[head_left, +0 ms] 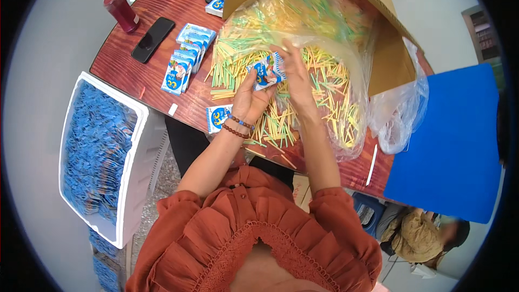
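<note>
A small blue-and-white printed packet [266, 72] is held in my left hand [251, 100], above the pile of thin sticks. My left thumb lies along its near left edge, and beaded bracelets circle that wrist. My right hand [297, 78] is right beside the packet, its fingers stretched out and apart at the crimped right end. Whether they touch it is hard to make out. Yellow and green thin sticks [338, 111] lie loose on the table below both hands. Another such packet [218, 118] lies flat by my left wrist.
Left of the sticks are overlapping packets [186, 59], a black phone [153, 40] and a red-filled bottle [122, 11]. A cardboard box [397, 67] with a clear plastic bag spilling sticks stands behind. A white bin [141, 130] full of blue packets is at left, a blue panel [448, 146] at right.
</note>
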A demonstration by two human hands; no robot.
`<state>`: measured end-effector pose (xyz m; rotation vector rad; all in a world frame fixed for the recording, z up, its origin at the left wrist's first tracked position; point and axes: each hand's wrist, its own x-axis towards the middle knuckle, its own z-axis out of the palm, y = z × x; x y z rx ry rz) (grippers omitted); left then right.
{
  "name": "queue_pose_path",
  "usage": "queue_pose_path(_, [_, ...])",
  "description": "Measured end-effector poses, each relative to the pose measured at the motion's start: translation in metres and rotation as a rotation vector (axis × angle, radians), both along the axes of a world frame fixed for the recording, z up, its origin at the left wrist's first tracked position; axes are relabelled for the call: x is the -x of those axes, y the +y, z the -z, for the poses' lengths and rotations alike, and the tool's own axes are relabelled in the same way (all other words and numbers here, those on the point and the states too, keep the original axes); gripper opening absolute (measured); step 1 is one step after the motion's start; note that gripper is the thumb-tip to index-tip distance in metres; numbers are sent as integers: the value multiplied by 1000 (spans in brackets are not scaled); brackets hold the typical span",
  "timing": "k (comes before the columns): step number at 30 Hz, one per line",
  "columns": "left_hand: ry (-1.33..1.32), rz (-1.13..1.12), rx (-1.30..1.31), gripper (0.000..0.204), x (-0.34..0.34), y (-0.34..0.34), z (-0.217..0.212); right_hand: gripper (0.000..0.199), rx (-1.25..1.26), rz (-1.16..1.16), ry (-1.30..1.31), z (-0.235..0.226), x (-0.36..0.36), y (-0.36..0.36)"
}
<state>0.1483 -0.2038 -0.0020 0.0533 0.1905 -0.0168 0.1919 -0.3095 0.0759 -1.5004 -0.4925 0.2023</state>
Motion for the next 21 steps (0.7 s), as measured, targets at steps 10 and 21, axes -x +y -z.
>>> queue_pose_path(10, [-67, -15, 56, 34, 4, 13, 8, 38, 307, 135, -170, 8, 10, 4])
queue_pose_path(21, [91, -435, -296, 21, 39, 76, -9, 14, 171, -57, 40, 21, 4, 78])
